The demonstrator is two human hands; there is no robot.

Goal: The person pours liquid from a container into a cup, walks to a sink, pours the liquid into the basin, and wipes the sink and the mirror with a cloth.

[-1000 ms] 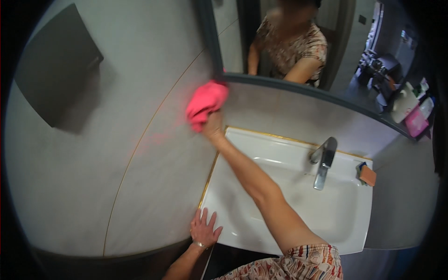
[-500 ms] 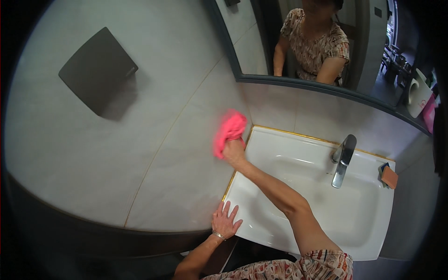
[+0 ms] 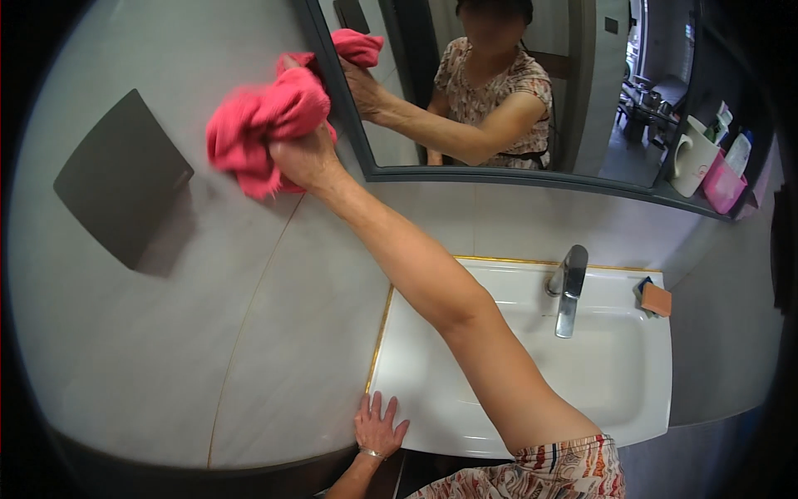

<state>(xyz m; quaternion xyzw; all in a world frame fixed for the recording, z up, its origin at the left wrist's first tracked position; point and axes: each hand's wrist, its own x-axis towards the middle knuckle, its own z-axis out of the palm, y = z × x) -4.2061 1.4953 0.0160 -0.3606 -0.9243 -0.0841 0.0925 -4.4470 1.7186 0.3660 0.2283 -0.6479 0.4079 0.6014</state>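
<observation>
A pink cloth (image 3: pixel 274 116) is bunched in my right hand (image 3: pixel 306 158), against the grey wall tiles just left of the mirror's frame. The fingers of that hand are closed on the cloth and partly covered by it. My right arm stretches across the white washbasin (image 3: pixel 615 366). With fingers spread, my left hand (image 3: pixel 380 426) lies on the basin's near left corner, by the wall. A bracelet circles the left wrist.
A dark grey wall-mounted box (image 3: pixel 123 179) juts out left of the cloth. The framed mirror (image 3: pixel 490 91) hangs above the basin. A chrome tap (image 3: pixel 569 291) and an orange sponge (image 3: pixel 655 299) are on the basin; a white mug (image 3: pixel 693 158) and pink cup (image 3: pixel 725 185) stand on the shelf.
My right hand has moved up the wall with the pink cloth, from beside the basin to beside the mirror. My left hand stays on the basin's corner. The view has shifted.
</observation>
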